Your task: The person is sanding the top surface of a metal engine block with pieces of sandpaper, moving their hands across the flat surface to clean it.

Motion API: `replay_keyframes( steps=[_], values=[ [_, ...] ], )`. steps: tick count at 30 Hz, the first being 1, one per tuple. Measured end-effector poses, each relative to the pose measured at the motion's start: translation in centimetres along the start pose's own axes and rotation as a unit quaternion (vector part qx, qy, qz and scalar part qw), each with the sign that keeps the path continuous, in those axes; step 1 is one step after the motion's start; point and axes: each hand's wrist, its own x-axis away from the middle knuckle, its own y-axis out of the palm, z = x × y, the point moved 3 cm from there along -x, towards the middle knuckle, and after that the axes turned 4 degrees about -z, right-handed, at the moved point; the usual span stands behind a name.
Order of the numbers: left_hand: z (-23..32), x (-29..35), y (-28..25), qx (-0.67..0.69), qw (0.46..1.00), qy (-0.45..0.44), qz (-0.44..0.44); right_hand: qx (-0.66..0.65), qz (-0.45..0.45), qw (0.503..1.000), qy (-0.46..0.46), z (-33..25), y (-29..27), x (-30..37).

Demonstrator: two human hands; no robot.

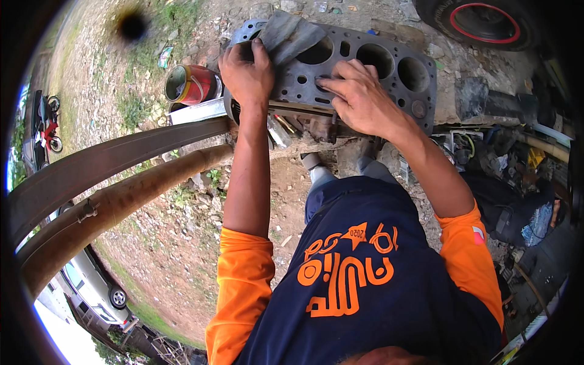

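Note:
A grey metal engine block (389, 82) with large round cylinder bores and many small holes lies in front of me. My left hand (248, 76) rests over its left end, thumb and fingers apart around a dark bore. Beside that thumb a creased grey sheet (295, 38), cloth or abrasive paper, lies across the block's top and partly covers a bore. On the block's flat face, between the bores and the near edge, is my right hand (359, 97). Its fingers are bent, with index finger and thumb close together at a small hole; anything between them is too small to make out.
A red bucket (198, 85) stands left of the block. A rusty pipe (134, 194) and a metal beam (121, 149) run off to the left. A tyre with a red-ringed wheel (485, 23) lies at far right. Scrap parts (511, 182) crowd the right side.

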Motion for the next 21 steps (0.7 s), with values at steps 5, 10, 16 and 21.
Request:
replay_keyframes(
  steps=[5, 10, 16, 21],
  values=[
    [0.4, 0.1, -0.1, 0.004, 1.000, -0.006, -0.013, 0.028, 0.016, 0.999, 0.025, -0.6, 0.2, -0.1],
    [0.5, 0.1, -0.2, -0.001, 1.000, -0.006, -0.013, 0.034, 0.037, 0.998, 0.023, -0.8, 0.4, 0.3],
    [0.1, 0.0, -0.1, -0.021, 0.999, 0.036, 0.017, 0.025, 0.034, 0.999, 0.029, -1.1, 0.9, 0.3],
    [0.0, 0.0, 0.0, -0.011, 1.000, 0.023, 0.007, 0.067, 0.058, 0.995, 0.035, -2.4, 1.1, 0.3]
  ],
)
